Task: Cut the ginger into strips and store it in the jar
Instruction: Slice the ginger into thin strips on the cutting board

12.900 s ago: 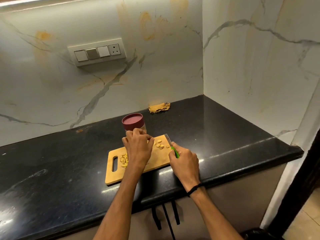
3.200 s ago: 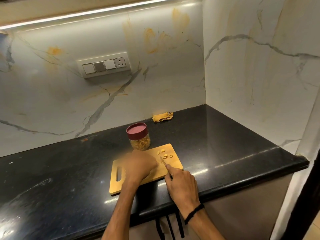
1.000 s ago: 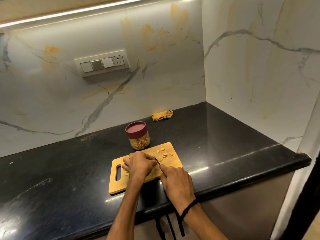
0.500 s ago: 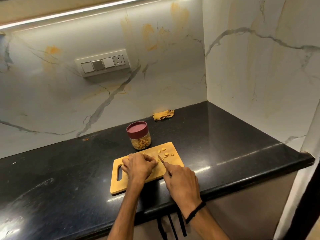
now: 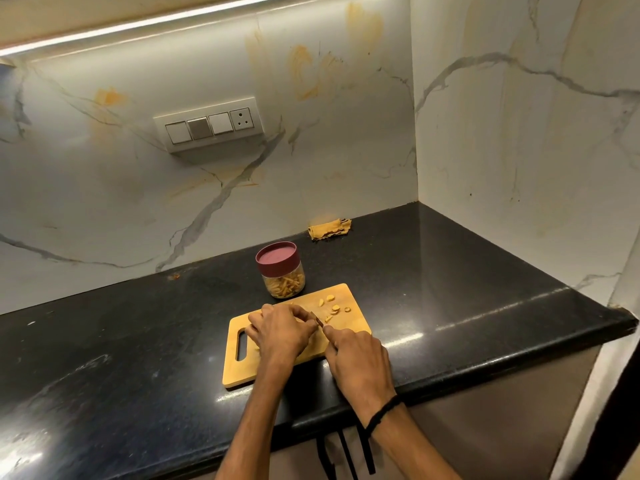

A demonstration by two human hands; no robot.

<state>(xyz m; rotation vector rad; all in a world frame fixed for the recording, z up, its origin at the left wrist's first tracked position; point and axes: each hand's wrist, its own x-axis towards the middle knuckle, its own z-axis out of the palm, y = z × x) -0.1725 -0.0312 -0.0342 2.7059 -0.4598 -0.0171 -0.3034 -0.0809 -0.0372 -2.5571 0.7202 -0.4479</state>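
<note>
Mid-cut at the board, with the blade close against the guiding fingers

The right hand (image 5: 358, 355) is nearest, curled round the knife (image 5: 319, 321). Its handle is hidden and only a short bit of blade shows, now drawn closer to the left hand (image 5: 280, 332) than half a second ago, so I judge another slice is under way. The left hand sits claw-like on the cutting board (image 5: 242, 368); whatever is beneath it is hidden, so I cannot tell whether it pinches anything. Loose ginger pieces (image 5: 334, 308) wait on the board's far right. Just behind stands the jar (image 5: 282, 285), already holding strips under its closed lid (image 5: 277, 259) — that must come off before storing. A yellow cloth (image 5: 329, 229) lies by the wall, well apart.
</note>
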